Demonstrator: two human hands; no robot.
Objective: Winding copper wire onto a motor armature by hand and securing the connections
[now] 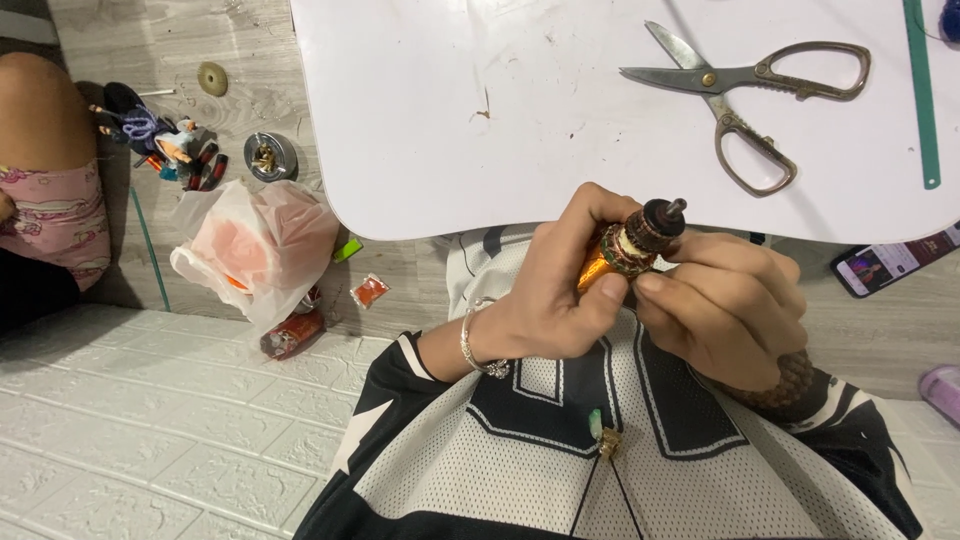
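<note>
A: Spool (632, 247) — a small one, orange at the base with dark rings and a short pin on top. It sits just above the lap, in front of the white surface (480, 120), pinched between both hands.

B: How do the hands hold it?

A: The left hand (550, 290) wraps the orange end, thumb pressed against the side. The right hand (725, 305) closes on the upper rings with its fingertips. Both are grasping it; neither is loose.

B: What makes this handling go well, in your view?

A: I'd judge a steady left grip and small turns from the right fingers, keeping the pin clear of the knuckles.

B: Anything on the wrists?

A: A silver bracelet (480, 350) on the left, a brown bead band (790, 385) on the right.

B: And further out?

A: On the floor to the left, a thin plastic bag (260, 245), open, with something orange showing through; I cannot tell what. Beyond it, a round metal tin (270, 156) holding a small brass piece. On the surface, scissors (745, 95) lie open, with a green ruler (922, 95) near the edge.
</note>
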